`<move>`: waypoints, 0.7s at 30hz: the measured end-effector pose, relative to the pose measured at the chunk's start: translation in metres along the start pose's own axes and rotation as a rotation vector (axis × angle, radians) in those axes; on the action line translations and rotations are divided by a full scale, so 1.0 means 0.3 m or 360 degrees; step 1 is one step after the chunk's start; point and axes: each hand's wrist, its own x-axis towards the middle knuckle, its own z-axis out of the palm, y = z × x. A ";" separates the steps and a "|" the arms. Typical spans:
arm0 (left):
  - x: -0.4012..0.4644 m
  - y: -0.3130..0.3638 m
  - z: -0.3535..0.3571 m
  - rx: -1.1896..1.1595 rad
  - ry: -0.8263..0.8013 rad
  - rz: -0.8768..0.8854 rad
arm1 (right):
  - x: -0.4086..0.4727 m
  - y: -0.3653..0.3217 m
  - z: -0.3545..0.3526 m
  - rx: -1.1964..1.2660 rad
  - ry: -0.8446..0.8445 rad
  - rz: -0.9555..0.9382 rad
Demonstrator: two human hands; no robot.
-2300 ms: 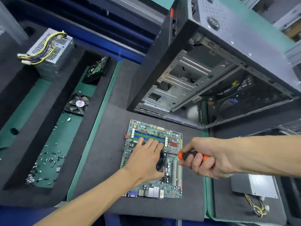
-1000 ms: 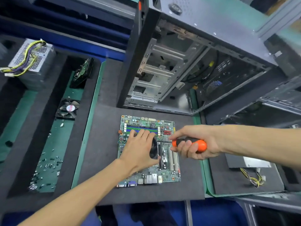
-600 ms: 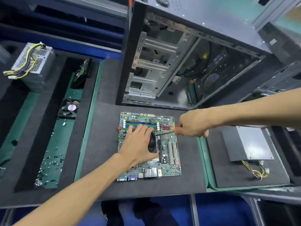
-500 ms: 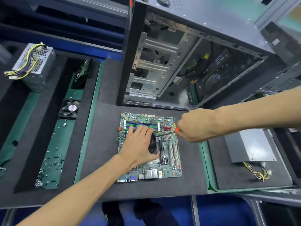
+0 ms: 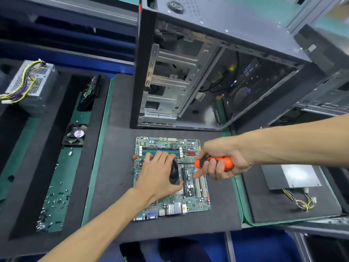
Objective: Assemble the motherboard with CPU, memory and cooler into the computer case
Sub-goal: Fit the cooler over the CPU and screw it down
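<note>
The green motherboard [image 5: 196, 202] lies flat on the dark foam mat [image 5: 117, 167] in front of me, with blue and green memory slots [image 5: 160, 150] near its far edge. My left hand [image 5: 157, 176] rests on top of the black cooler [image 5: 174, 173] at the board's middle, fingers spread over it; most of the cooler is hidden. My right hand [image 5: 221, 160] grips an orange-handled screwdriver [image 5: 214, 161], its shaft pointing left to the cooler's far right corner. The open computer case [image 5: 188, 76] stands behind the board.
A left tray holds a spare fan [image 5: 75, 134], a dark circuit card [image 5: 90, 91] and several loose screws [image 5: 52, 203]. A power supply with yellow wires [image 5: 30, 84] sits far left. Another power supply [image 5: 290, 176] lies on the right mat.
My right hand has rolled over so the orange handle shows again, and it sits slightly lower and nearer the board. My left hand stays on the cooler. The view has shifted a little.
</note>
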 end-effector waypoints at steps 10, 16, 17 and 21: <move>-0.008 -0.050 -0.031 0.0119 -0.0190 0.0217 | -0.050 0.080 -0.052 -0.1071 0.0552 -0.0787; -0.014 -0.048 -0.030 0.0143 -0.0201 0.0222 | -0.085 0.204 -0.049 -0.1962 0.1471 -0.1617; -0.017 -0.051 -0.030 0.0137 -0.0190 0.0220 | -0.083 0.215 -0.048 -0.1948 0.1511 -0.1670; -0.025 -0.054 -0.025 0.0124 -0.0147 0.0229 | -0.050 0.242 -0.040 -0.2004 0.1597 -0.1715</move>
